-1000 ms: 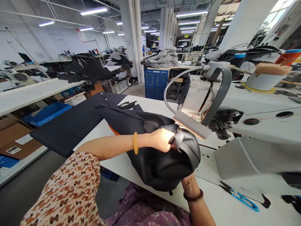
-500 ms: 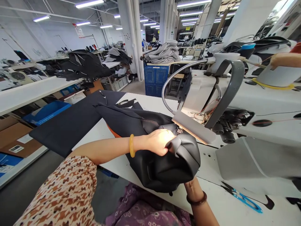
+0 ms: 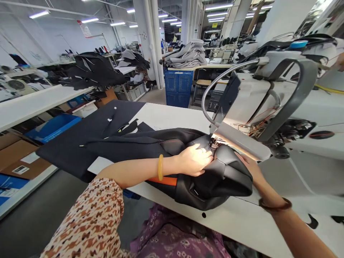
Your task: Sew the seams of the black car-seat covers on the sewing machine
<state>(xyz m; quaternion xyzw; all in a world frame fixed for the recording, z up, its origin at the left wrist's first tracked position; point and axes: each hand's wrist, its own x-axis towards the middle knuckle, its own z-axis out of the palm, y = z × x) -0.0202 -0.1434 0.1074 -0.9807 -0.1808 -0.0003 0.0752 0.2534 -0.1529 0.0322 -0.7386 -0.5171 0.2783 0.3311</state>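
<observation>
A bunched black leather cover [image 3: 236,179] with an orange strip [image 3: 166,180] lies under the needle area of a sewing machine [image 3: 254,104]. My left hand [image 3: 194,160], with a yellow bangle at the wrist, presses and grips the leather just left of the presser foot [image 3: 214,144]. On the far right side of the bundle, my right hand [image 3: 249,166] holds the cover's edge; its fingertips are partly hidden by the material and the lamp. A flat lamp head [image 3: 242,141] lights the seam. The rest of the cover trails left across the table.
Dark fabric [image 3: 64,147] covers the left part of the white table [image 3: 166,116], with scraps [image 3: 130,127] on it. A lamp's flexible metal neck [image 3: 208,93] arches above. Blue crates [image 3: 177,89] and a stool [image 3: 201,87] stand beyond; cardboard boxes [image 3: 18,157] are at left.
My right hand has come up from beneath the bundle to its right edge. My left hand has shifted slightly right in view, fingers more extended. The bundle has turned, showing more orange.
</observation>
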